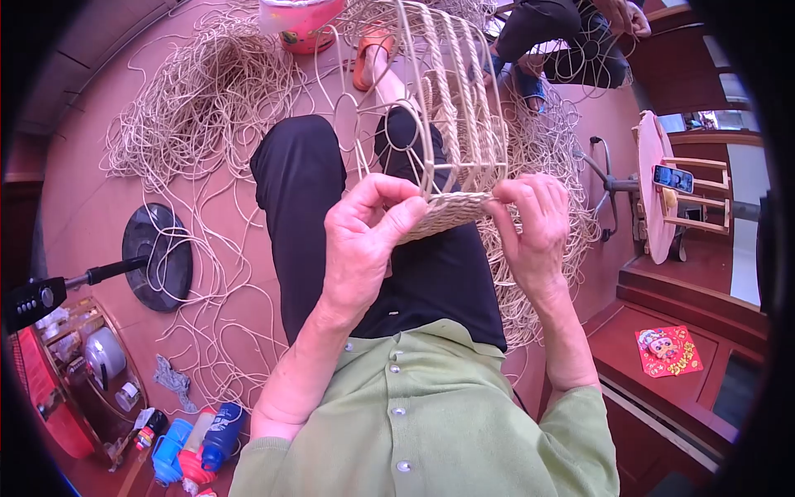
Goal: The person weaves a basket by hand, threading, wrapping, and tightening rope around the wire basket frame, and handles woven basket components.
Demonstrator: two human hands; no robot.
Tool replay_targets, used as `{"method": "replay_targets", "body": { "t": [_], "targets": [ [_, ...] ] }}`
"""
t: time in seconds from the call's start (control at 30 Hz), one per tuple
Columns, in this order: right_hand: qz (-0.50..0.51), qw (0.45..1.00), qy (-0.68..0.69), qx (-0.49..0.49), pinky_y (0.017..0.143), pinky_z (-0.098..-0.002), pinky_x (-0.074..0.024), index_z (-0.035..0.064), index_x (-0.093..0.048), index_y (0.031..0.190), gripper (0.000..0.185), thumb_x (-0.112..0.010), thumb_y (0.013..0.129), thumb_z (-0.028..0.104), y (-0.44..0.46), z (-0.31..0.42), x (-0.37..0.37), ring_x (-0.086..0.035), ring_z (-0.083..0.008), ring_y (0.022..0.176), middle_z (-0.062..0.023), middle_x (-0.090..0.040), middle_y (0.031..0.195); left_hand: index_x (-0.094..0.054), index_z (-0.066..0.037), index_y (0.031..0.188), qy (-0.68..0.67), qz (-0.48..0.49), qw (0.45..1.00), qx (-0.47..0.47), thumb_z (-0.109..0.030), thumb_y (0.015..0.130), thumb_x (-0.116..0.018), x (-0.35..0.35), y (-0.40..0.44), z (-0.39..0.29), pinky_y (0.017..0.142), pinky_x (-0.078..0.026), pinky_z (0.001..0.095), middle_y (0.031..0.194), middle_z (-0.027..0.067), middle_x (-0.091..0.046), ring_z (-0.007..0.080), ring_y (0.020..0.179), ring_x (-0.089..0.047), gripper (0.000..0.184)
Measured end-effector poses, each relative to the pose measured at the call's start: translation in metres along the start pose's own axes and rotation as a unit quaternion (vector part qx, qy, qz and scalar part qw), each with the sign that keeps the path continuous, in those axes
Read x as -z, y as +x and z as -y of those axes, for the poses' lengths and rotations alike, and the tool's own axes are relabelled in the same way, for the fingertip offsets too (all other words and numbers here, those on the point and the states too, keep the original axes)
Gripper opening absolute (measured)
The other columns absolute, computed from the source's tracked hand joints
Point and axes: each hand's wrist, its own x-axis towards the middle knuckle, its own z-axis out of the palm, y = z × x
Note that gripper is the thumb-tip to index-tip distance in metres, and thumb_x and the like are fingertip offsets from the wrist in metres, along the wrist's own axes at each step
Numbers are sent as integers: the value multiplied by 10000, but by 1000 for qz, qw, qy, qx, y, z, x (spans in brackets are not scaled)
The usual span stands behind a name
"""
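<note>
A basket frame (447, 99) of thin rods, partly wound with twisted cord, stands over my knees. Its near side ends in a tightly woven panel (445, 214). My left hand (368, 232) pinches the left corner of this panel between thumb and fingers. At the panel's right corner, my right hand (532, 228) holds the edge with thumb and curled fingers. The basket's far end runs out of the top of the view.
Piles of loose cord (211, 108) cover the floor left and right of my legs. A pink bucket (308, 33) stands ahead. Another person's hands (625, 16) are at the upper right. A black round base (157, 257) lies left; bottles (222, 435) stand lower left.
</note>
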Motion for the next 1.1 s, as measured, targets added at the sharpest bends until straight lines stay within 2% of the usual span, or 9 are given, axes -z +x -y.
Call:
{"method": "replay_targets", "body": {
  "t": [0.07,0.1,0.23,0.3,0.47,0.63,0.83,0.97,1.1],
  "targets": [
    [33,998,38,-37,811,-424,-462,59,-611,1017,237,-759,838,100,-3,-2,-2,-612,-280,873,-88,-604,884,-676,-15,1035,40,14,999,-11,-60,953,-704,4,-2,3,801,-487,215,941,-14,-673,42,858,-603,98],
    [7,998,54,-16,681,-405,-463,43,-598,998,179,-712,862,21,-1,0,-3,-601,-289,780,-110,-583,849,-675,-17,1045,50,22,998,-11,-62,954,-700,5,0,4,825,-484,217,954,-9,-680,47,882,-613,105],
    [14,994,108,-20,580,-396,-464,8,-595,1046,169,-636,898,-62,-19,-2,0,-587,-301,666,-141,-574,825,-647,-12,1182,17,38,999,-21,-25,962,-634,3,1,5,891,-485,238,1043,24,-679,68,969,-628,220],
    [44,992,111,-46,594,-385,-472,6,-596,1067,172,-628,911,-61,-30,-1,3,-595,-294,678,-141,-582,831,-613,-20,1274,-10,48,999,-22,23,941,-615,0,1,2,929,-483,258,1090,47,-671,91,1008,-628,335],
    [92,975,141,-148,629,-359,-495,13,-592,1097,180,-623,933,-53,-44,4,8,-606,-276,696,-136,-602,859,-680,-30,1102,165,64,972,-153,52,824,-753,-5,6,16,850,-495,268,997,33,-660,113,915,-602,300],
    [61,988,130,-60,537,-345,-425,29,-621,964,129,-678,874,-44,-34,5,8,-544,-221,600,-89,-584,765,-673,-42,994,227,45,956,-183,42,822,-759,-10,9,18,771,-490,277,914,22,-651,125,829,-585,210],
    [67,987,122,-82,532,-339,-410,12,-652,964,85,-673,889,-22,-41,-6,9,-527,-217,574,-81,-558,718,-652,-39,961,236,32,953,-187,29,806,-782,-13,6,22,754,-497,276,879,13,-655,124,796,-584,214],
    [59,985,134,-93,539,-341,-411,10,-663,964,51,-660,914,2,-45,-17,4,-536,-215,585,-85,-564,715,-656,-37,998,157,-23,980,-116,-7,762,-833,-20,3,21,744,-519,275,884,30,-664,127,791,-604,296],
    [54,986,128,-94,540,-335,-418,11,-666,951,26,-656,927,13,-38,-18,8,-543,-218,586,-91,-580,720,-693,-28,1003,285,-1,933,-217,-62,771,-843,-17,8,19,686,-480,285,822,36,-632,140,746,-563,278]
  ]
}}
